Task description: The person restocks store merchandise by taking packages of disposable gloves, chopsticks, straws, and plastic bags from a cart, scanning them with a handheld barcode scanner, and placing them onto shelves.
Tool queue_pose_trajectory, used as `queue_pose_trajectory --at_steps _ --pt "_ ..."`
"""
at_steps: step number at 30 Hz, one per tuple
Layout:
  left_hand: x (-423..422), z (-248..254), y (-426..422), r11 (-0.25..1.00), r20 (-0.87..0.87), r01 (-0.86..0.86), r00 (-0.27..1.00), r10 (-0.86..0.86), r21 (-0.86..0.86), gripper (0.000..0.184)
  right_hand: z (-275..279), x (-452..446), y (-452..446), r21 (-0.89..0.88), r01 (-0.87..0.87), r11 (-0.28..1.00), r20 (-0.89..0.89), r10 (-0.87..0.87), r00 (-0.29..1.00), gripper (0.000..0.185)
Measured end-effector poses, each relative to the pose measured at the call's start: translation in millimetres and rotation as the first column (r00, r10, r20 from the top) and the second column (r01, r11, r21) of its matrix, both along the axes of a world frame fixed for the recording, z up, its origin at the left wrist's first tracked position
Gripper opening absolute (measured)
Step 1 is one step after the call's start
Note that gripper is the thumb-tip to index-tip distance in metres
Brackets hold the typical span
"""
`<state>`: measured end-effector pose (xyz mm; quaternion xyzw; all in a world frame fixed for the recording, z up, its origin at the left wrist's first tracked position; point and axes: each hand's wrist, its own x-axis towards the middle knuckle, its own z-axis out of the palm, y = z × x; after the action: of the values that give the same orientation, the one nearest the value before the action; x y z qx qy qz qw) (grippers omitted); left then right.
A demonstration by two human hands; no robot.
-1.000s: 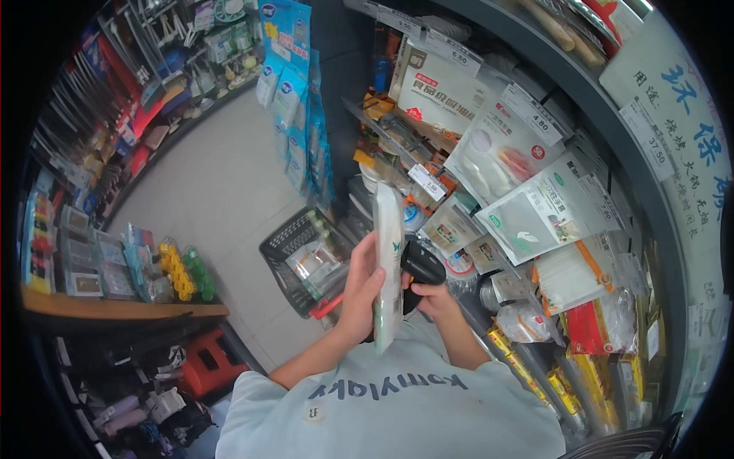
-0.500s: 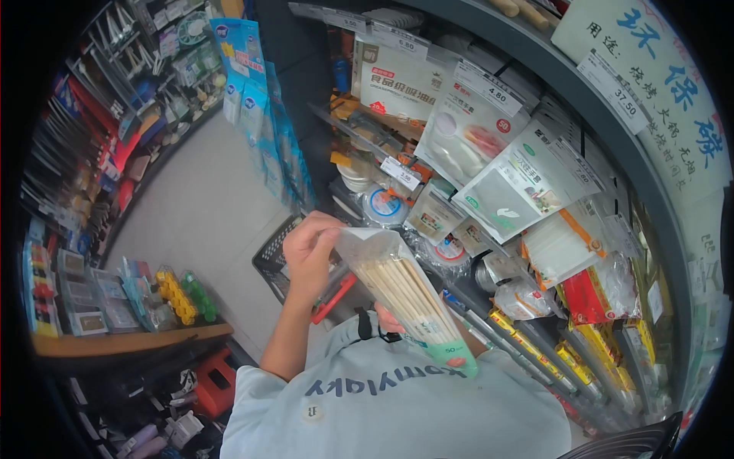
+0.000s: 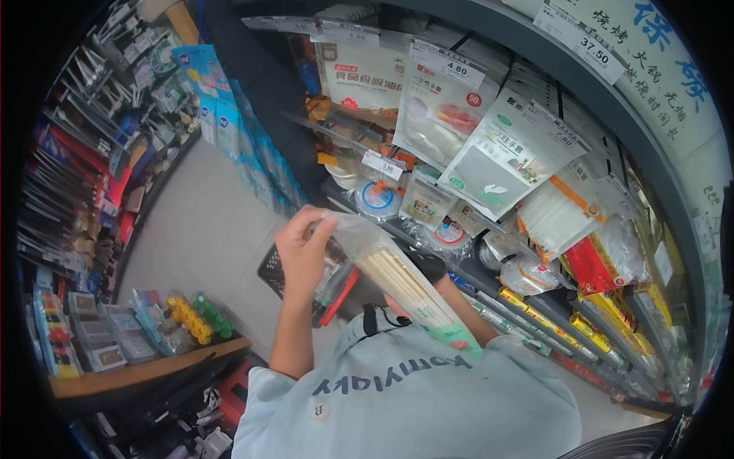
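A clear, slim bag of pale wooden chopsticks (image 3: 401,275), with a green end marked 50, lies tilted across the front of my body. My left hand (image 3: 302,245) pinches the bag's clear upper end between thumb and fingers. My right hand (image 3: 394,305) is mostly hidden behind the bag; a few fingers show beside it, holding it from beneath. Near my right wrist is a dark rounded object (image 3: 425,265) I cannot make out. A dark shopping basket (image 3: 271,269) with a red handle (image 3: 339,298) is low behind my left forearm.
A shelf rack on the right holds packs of disposable gloves (image 3: 497,164), greaseproof paper (image 3: 363,80) and long yellow boxes (image 3: 547,325). Blue packs (image 3: 222,115) hang at the rack's end. Across the grey aisle floor (image 3: 183,214), utensils (image 3: 76,161) hang; a wooden ledge (image 3: 153,367) stands lower left.
The view has shifted slightly, moving the shelves leftward in the picture. The chopstick bag stays between both hands and shows slightly more edge-on; a dark object now shows behind it.
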<state>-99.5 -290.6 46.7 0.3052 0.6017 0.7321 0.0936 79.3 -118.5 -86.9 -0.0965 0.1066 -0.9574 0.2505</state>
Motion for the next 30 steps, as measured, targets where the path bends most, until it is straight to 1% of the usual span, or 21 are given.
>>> queue_pose_trajectory --at_steps 1,4,5,6,7,8,9,10,11,12,14,15,16,17,18,20,21,22,24,28,30 --pt "0 2 1 1.0 0.003 -0.007 1.0 0.007 -0.005 0.005 1 0 -1 -0.112 -0.051 0.992 0.129 0.065 0.989 0.059" --pt "2 10 -1 1.0 0.004 -0.009 1.0 0.009 0.007 0.006 37 -7 -7 -0.092 -0.062 0.994 0.084 0.07 0.994 0.06" --pt "0 11 -3 1.0 -0.038 0.013 0.999 -0.013 0.005 0.006 12 -1 -2 0.167 0.065 0.984 0.009 -0.067 0.998 0.065" --pt "-2 11 -6 0.999 -0.079 0.036 0.996 -0.036 0.003 0.006 -18 8 7 0.168 0.052 0.984 0.012 -0.055 0.998 0.065" --pt "-5 10 -9 0.998 -0.132 0.067 0.989 -0.066 0.007 0.004 -51 18 18 0.238 0.179 0.955 0.225 -0.233 0.946 0.065" --pt "-5 11 -13 0.998 -0.128 0.058 0.99 -0.056 0.01 0.004 -67 25 26 0.334 0.282 0.899 0.407 -0.407 0.818 0.066" --pt "-5 15 -18 0.994 -0.223 0.047 0.972 -0.069 -0.101 0.005 -24 26 27 0.538 0.304 0.786 0.233 -0.485 0.843 0.063" --pt "-5 21 -20 0.978 -0.314 0.032 0.944 -0.098 -0.208 0.005 54 4 12 0.947 0.003 0.321 0.228 -0.679 0.698 0.057" --pt "-1 31 -19 0.968 -0.488 -0.058 0.87 -0.071 -0.245 0.003 5 22 27 0.68 0.515 0.522 0.045 -0.731 0.681 0.049" --pt "1 34 -18 0.971 -0.487 -0.042 0.87 -0.081 -0.236 0.003 46 11 22 0.706 0.604 0.371 -0.156 -0.75 0.643 0.047" --pt "7 35 -12 0.954 -0.653 0.074 0.714 -0.253 -0.289 0.002 79 12 28 0.649 0.701 0.296 -0.343 -0.708 0.617 0.046" --pt "14 31 -7 0.947 -0.699 0.077 0.656 -0.285 -0.313 0.005 88 18 27 0.657 0.703 0.274 -0.34 -0.724 0.6 0.046" --pt "21 28 -1 0.945 -0.695 0.105 0.653 -0.3 -0.309 0.005 96 23 26 0.671 0.739 0.054 -0.508 -0.692 0.512 0.045" --pt "27 25 5 0.935 -0.729 0.096 0.601 -0.328 -0.342 0.006 106 26 23 0.638 0.752 -0.165 -0.663 -0.614 0.427 0.044" --pt "33 23 10 0.924 -0.76 0.081 0.545 -0.354 -0.373 0.008 118 29 17 0.624 0.747 -0.228 -0.715 -0.554 0.428 0.044" --pt "40 20 20 0.919 -0.764 0.106 0.524 -0.376 -0.38 0.01 129 38 6 0.63 0.674 -0.384 -0.774 -0.371 0.512 0.047" --pt "41 20 24 0.912 -0.754 0.131 0.523 -0.397 -0.389 0.009 107 45 -3 0.576 0.608 -0.547 -0.817 -0.372 0.44 0.044" --pt "43 20 27 0.904 -0.744 0.155 0.523 -0.417 -0.398 0.008 127 43 -5 0.463 0.641 -0.612 -0.877 -0.212 0.43 0.037" --pt "48 16 33 0.885 -0.724 0.2 0.513 -0.461 -0.421 0.007 111 51 -2 0.351 0.628 -0.695 -0.918 -0.121 0.378 0.036" --pt "61 4 45 0.838 -0.643 0.316 0.539 -0.544 -0.444 0.005 106 76 -4 0.373 0.555 -0.743 -0.919 -0.216 0.33 0.033" --pt "68 -7 52 0.815 -0.595 0.362 0.559 -0.578 -0.452 0.004 109 90 5 0.445 0.583 -0.68 -0.874 -0.188 0.448 0.034"
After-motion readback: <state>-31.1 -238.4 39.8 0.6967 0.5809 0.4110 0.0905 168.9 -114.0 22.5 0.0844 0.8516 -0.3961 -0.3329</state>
